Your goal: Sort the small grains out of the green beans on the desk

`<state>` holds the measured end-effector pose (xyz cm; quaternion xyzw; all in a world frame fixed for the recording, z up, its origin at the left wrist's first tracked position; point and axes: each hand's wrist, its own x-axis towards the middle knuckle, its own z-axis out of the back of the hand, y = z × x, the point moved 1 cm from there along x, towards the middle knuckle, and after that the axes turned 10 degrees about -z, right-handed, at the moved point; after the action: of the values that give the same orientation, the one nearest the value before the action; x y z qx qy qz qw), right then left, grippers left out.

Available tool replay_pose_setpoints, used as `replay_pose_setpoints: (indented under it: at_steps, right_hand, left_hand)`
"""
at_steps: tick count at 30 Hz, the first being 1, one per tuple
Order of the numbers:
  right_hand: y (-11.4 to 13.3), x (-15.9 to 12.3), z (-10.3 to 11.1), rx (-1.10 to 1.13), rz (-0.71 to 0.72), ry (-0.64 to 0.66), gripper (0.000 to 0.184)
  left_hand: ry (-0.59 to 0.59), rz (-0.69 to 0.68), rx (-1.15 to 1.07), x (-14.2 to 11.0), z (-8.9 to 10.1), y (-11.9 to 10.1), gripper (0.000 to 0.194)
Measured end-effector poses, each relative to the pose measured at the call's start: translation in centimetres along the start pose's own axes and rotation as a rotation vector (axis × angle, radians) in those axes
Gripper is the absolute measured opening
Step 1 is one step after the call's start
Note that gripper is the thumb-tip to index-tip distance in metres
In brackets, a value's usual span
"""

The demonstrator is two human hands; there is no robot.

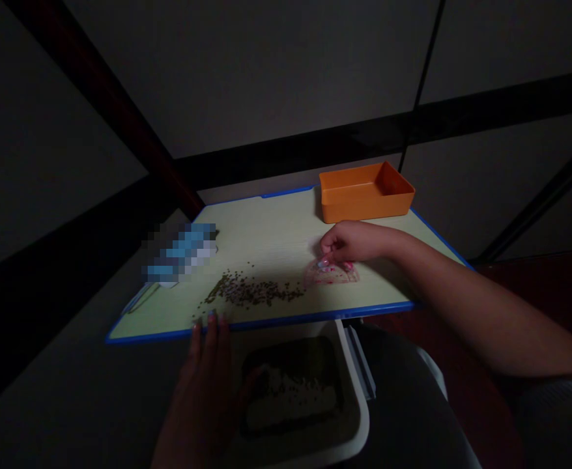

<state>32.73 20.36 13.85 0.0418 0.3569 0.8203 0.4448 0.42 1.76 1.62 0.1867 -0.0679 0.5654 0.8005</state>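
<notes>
My right hand point(342, 242) is closed, with its fingertips gripping a clear pinkish half-round protractor point(329, 277) that lies against the table top. Just left of the protractor, small dark grains or beans point(251, 291) are scattered in a long patch on the pale table point(247, 228). My left hand point(208, 365) reaches up at the front edge, its fingers stretched out and the tips at the blue rim, near the grains. Below that edge stands a white plastic tub point(359, 423) with more small grains inside, partly in shadow.
An orange open box point(364, 202) stands at the back right of the table. A blurred blue and white item point(181, 254) lies at the left side. A blue rim point(315, 318) borders the table, and a wall point(290, 71) rises close behind it.
</notes>
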Motion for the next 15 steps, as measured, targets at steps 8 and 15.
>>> replay_pose_setpoints:
  at_steps: [8,15]
  right_hand:
    - [0.6,0.0,-0.9,-0.066,0.014,0.027,0.021]
    - [0.5,0.0,-0.8,-0.047,0.003,0.06,0.02]
  left_hand:
    - [-0.034,-0.002,0.047,0.2,-0.2,-0.3,0.096]
    - [0.054,-0.008,0.017,0.1,-0.3,0.4,0.099]
